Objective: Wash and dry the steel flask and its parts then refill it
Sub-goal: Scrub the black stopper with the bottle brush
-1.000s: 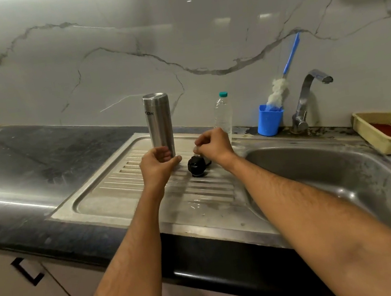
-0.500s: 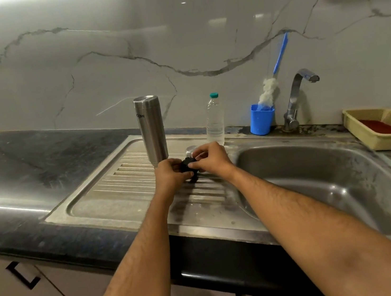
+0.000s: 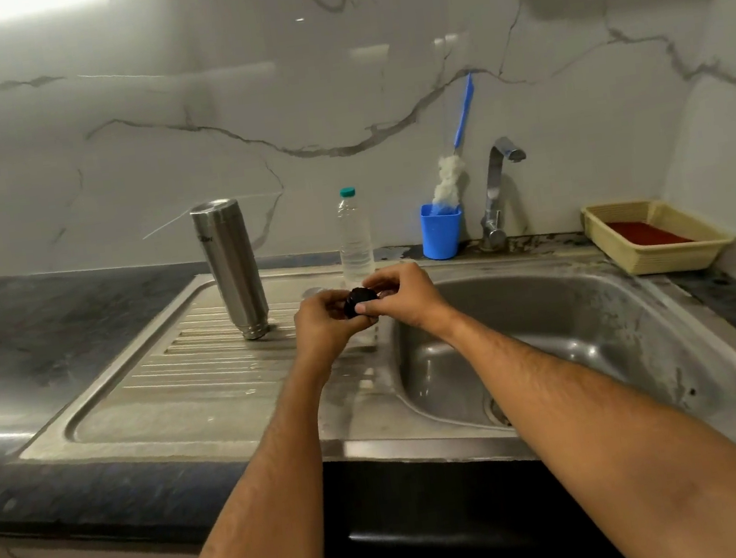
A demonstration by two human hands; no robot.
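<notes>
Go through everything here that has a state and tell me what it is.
Steel flask: upside down on the drainboard, untouched.
Black flask stopper: held in both hands.
Left hand: gripping the stopper.
Right hand: pinching the stopper.
Clear plastic bottle: upright, capped.
Chrome tap: no water running.

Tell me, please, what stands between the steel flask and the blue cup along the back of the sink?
In the head view, a clear plastic bottle with a teal cap stands between the steel flask and the blue cup.
</notes>
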